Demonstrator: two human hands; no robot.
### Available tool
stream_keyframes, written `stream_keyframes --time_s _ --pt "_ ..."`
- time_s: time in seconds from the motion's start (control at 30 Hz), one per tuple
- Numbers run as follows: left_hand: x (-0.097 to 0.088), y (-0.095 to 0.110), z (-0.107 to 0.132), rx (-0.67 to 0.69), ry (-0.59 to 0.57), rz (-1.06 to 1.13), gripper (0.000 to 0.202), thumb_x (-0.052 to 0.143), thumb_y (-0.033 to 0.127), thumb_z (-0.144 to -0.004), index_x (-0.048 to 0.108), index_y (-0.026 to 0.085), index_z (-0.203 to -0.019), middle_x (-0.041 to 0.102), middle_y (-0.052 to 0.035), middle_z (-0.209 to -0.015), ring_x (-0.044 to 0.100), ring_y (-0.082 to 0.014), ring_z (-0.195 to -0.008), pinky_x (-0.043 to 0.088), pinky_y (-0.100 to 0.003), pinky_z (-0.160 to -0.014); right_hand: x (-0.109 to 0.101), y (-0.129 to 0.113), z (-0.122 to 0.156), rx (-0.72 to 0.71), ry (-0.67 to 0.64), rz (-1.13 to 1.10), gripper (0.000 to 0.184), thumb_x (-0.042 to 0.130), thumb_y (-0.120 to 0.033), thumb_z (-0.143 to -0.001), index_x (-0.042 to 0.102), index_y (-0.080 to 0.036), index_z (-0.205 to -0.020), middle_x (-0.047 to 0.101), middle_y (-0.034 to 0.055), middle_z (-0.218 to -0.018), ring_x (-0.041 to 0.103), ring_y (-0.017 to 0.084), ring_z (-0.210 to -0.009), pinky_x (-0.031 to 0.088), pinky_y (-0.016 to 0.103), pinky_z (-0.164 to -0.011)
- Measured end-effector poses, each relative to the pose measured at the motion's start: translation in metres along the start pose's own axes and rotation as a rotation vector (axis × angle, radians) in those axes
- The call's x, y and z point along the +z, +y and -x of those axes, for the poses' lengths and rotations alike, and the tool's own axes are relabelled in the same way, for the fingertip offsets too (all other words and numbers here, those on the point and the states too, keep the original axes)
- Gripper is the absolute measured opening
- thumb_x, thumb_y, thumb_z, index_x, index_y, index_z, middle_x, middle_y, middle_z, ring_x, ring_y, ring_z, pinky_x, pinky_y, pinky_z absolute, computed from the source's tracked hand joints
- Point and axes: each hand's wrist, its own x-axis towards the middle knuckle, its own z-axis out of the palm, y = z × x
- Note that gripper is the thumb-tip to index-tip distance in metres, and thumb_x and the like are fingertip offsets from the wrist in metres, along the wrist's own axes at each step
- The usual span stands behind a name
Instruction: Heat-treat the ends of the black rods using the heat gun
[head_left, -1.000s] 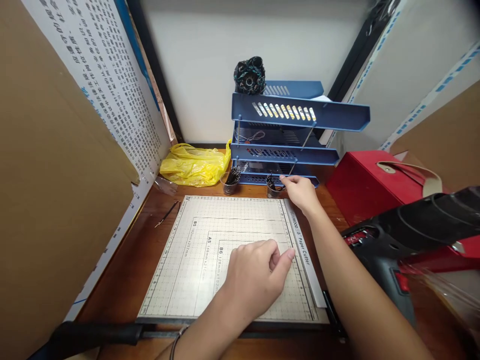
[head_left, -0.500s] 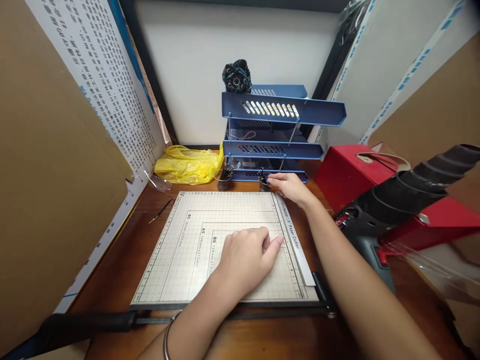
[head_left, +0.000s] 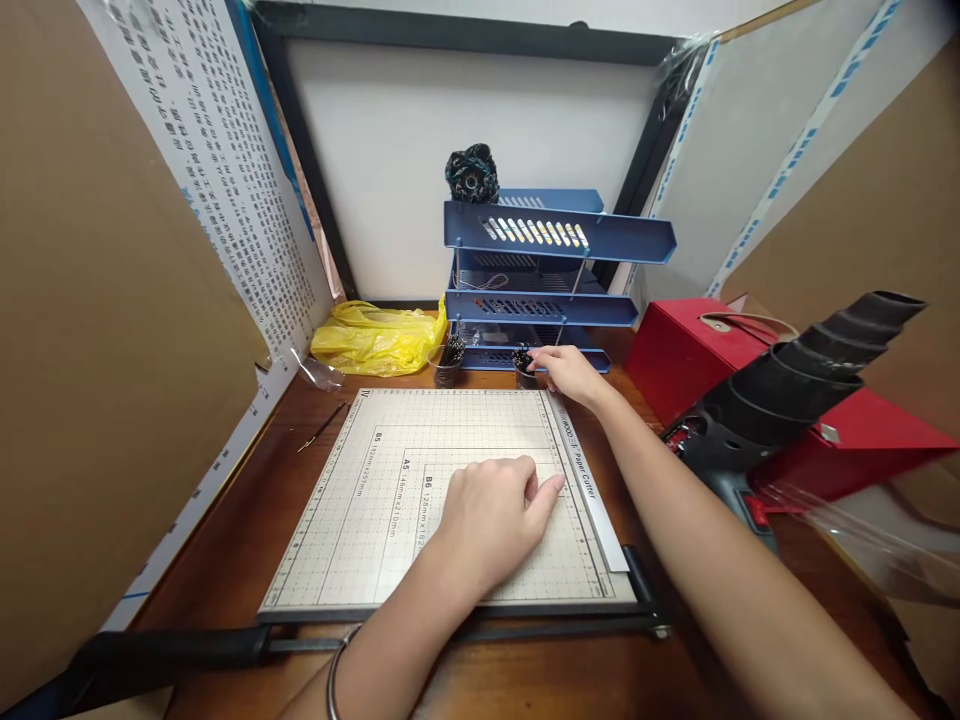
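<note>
My left hand point(head_left: 499, 515) lies on the gridded board of a paper cutter point(head_left: 337, 500), its fingers curled under and its thumb out to the side. Nothing shows in that hand, though the palm side is hidden. Beyond the board's far right corner, my right hand point(head_left: 566, 372) reaches to a small clear cup point(head_left: 526, 380) of thin black pieces. Its fingertips are pinched at the cup's mouth; what they grip is too small to make out. A second clear cup point(head_left: 447, 375), with similar thin black pieces, stands left of it.
The cutter's black handle point(head_left: 180, 648) lies along the near edge. Thin black pieces point(head_left: 322, 427) lie left of the board. Behind are a yellow plastic bag point(head_left: 379, 338) and blue tiered trays point(head_left: 555, 230). A heat gun-like tool point(head_left: 735, 440) and a red box point(head_left: 690, 340) stand right.
The view has tilted up a little, so more of the back frame shows. My right hand stays at the cup with its fingertips slightly shifted; my left hand has not moved.
</note>
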Motion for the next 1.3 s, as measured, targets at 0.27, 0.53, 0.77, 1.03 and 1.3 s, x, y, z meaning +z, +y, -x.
stream_keyframes --time_s 0.27,0.53,0.77,1.03,1.3 --pt "0.000 0.001 0.001 0.006 -0.036 0.007 0.045 0.045 0.051 -0.103 0.054 0.020 -0.071 0.071 -0.0029 -0.076 0.063 -0.0233 -0.071 0.019 -0.033 -0.062 0.005 0.004 0.002 -0.077 0.053 0.206 0.031 0.061 -0.028 -0.093 0.081 -0.014 -0.112 0.072 0.0163 -0.127 0.062 0.032 -0.125 0.040 0.042 -0.112" --pt "0.000 0.000 0.001 0.005 -0.040 0.009 0.044 0.046 0.051 -0.102 0.056 0.020 -0.072 0.071 -0.0026 -0.077 0.063 -0.0226 -0.071 0.022 -0.033 -0.062 0.000 -0.004 -0.003 0.043 0.094 0.226 0.076 0.072 -0.019 -0.079 0.050 -0.008 -0.151 0.077 0.0084 -0.100 0.069 0.023 -0.101 0.049 0.033 -0.095" --pt "-0.001 0.002 0.002 0.003 -0.042 0.000 0.042 0.047 0.050 -0.101 0.061 0.021 -0.075 0.073 -0.0019 -0.080 0.065 -0.0230 -0.073 0.030 -0.033 -0.063 -0.006 -0.007 -0.013 0.129 -0.029 0.275 0.065 0.074 -0.025 -0.078 0.063 -0.008 -0.140 0.078 0.0114 -0.093 0.072 0.026 -0.103 0.050 0.031 -0.093" --pt "-0.001 0.000 0.002 0.027 -0.030 -0.004 0.041 0.048 0.049 -0.102 0.063 0.021 -0.077 0.074 -0.0019 -0.081 0.066 -0.0233 -0.075 0.035 -0.034 -0.065 -0.007 -0.016 -0.021 0.091 -0.029 0.292 0.044 0.075 -0.037 -0.083 0.076 -0.016 -0.122 0.076 0.0090 -0.087 0.072 0.023 -0.092 0.050 0.032 -0.092" --pt "0.001 0.000 0.001 0.044 -0.028 0.007 0.039 0.050 0.047 -0.101 0.063 0.021 -0.076 0.074 -0.0013 -0.081 0.067 -0.0232 -0.075 0.037 -0.034 -0.066 -0.010 -0.039 -0.004 0.065 0.131 0.380 0.059 0.062 -0.062 -0.090 0.072 -0.017 -0.127 0.074 0.0174 -0.112 0.066 0.036 -0.112 0.048 0.050 -0.098"
